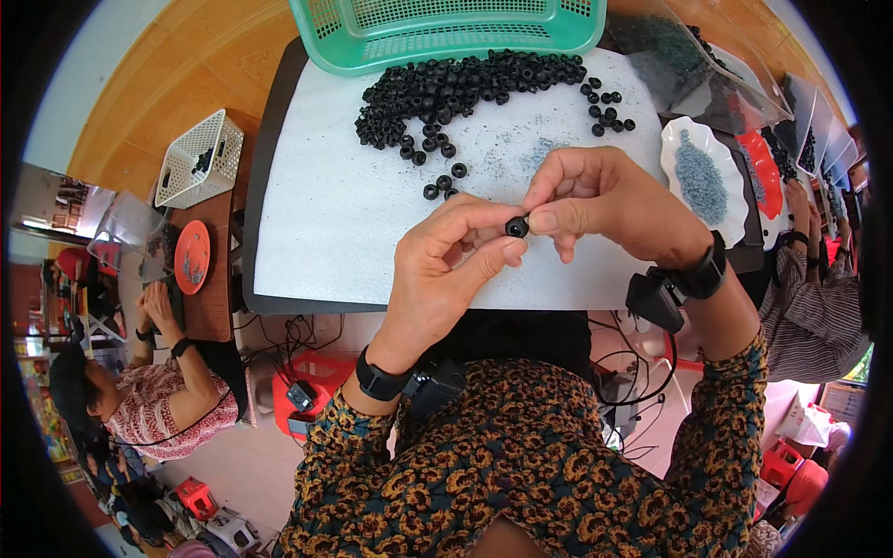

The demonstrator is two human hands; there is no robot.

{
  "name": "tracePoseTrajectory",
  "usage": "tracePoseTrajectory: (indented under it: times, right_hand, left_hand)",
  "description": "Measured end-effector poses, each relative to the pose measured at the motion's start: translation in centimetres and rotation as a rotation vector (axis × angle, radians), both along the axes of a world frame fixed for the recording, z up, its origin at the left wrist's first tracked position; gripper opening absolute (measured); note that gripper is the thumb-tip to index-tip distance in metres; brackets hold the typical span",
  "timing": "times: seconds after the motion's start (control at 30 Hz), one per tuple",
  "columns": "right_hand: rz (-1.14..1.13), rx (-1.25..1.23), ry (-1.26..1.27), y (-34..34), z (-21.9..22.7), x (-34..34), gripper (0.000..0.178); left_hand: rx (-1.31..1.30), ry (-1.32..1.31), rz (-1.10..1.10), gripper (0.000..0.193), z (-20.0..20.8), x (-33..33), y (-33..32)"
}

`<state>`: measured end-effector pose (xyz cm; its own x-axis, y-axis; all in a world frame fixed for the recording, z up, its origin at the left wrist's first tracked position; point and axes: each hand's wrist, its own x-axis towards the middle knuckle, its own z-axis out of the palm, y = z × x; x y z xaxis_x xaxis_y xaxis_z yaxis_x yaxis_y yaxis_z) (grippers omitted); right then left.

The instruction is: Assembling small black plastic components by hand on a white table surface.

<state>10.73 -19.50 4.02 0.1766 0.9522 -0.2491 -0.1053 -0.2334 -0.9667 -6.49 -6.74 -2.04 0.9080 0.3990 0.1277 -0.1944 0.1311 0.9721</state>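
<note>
White mat (307, 223) fills the middle of the frame, its long edges running left to right. Across its far edge, at top centre, stands a green basket (456, 58). Below that basket spreads a heap of black rings (446, 88), with a few loose ones near its right end and below it.

Right of centre is the right hand (581, 200), its thumb and forefinger drawn nearly together at the held ring's right edge and its other fingers bent; whether it grips the ring or some tiny piece, I cannot tell. Left of it, the left hand (465, 251) is closed in a pinch, thumb below and forefinger above, gripping the ring, with the remaining fingers curled behind. At the right of the frame, a white dish (670, 153) carries blue-grey grains (700, 181).

Smallest among the handled things, the held ring (517, 226) sits just below frame centre, between both hands. Its round, holed face points up toward the camera; seen this way, its long axis cannot be told.
</note>
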Motion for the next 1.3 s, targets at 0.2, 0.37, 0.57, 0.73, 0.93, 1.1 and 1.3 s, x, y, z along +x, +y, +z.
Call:
tracePoseTrajectory:
  times: [0.2, 0.37, 0.57, 0.73, 0.93, 1.1, 1.3]
  right_hand:
    - [0.106, -0.079, 0.379, -0.5, -1.9, 0.3, 0.027]
    - [0.173, -0.035, 0.561, -0.9, -2.8, -0.5, 0.03]
    - [0.132, 0.086, 0.556, -1.0, -3.3, -1.2, 0.028]
    - [-0.063, 0.049, 0.483, -1.0, -2.8, -1.9, 0.025]
    - [-0.204, 0.117, 0.305, -0.9, -1.5, 1.0, 0.027]
    - [-0.604, 0.55, 0.694, -1.7, 3.8, 12.6, 0.027]
    - [-0.43, 0.339, 0.082, 0.3, 2.5, 13.3, 0.03]
  left_hand:
    - [0.34, -0.248, 0.06, 0.027, -0.3, 1.0, 0.7]
    - [0.353, -0.343, -0.121, 0.029, 0.4, 1.5, 1.5]
    - [0.351, -0.33, -0.155, 0.028, 1.1, 1.6, 1.5]
    - [0.405, -0.25, -0.08, 0.028, 1.0, 2.0, 1.4]
    - [0.292, -0.183, 0.063, 0.044, -0.2, 2.5, 0.1]
    - [0.091, -0.058, 0.048, 0.035, -0.3, 0.6, 1.2]
    - [0.157, 0.082, 0.172, 0.027, -0.9, -1.1, 2.6]
